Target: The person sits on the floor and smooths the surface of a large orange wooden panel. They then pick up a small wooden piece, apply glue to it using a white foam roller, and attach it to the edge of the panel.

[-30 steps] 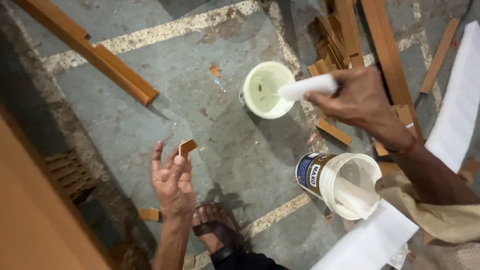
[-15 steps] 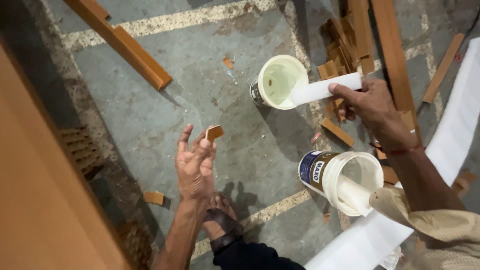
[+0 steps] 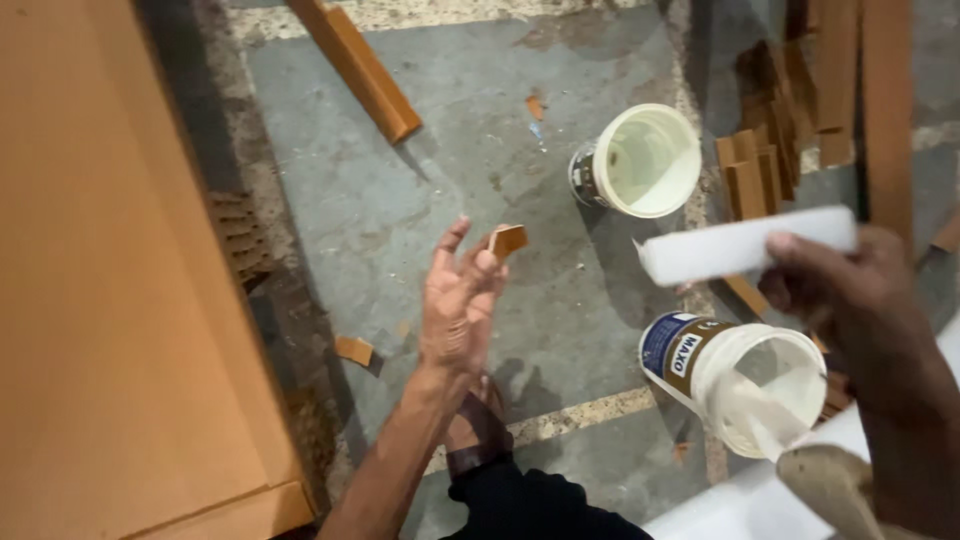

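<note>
Wood chip pinched in the left hand, now raised higher at centre frame. Right hand at three o'clock has swung its clenched white strip away from the open tub, above the glue bucket.

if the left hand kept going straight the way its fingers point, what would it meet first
The left hand, pinching a small wooden block, points up and slightly right. Nothing but bare concrete floor lies that way; the white tub sits off to the right, though depth is unclear.
</note>
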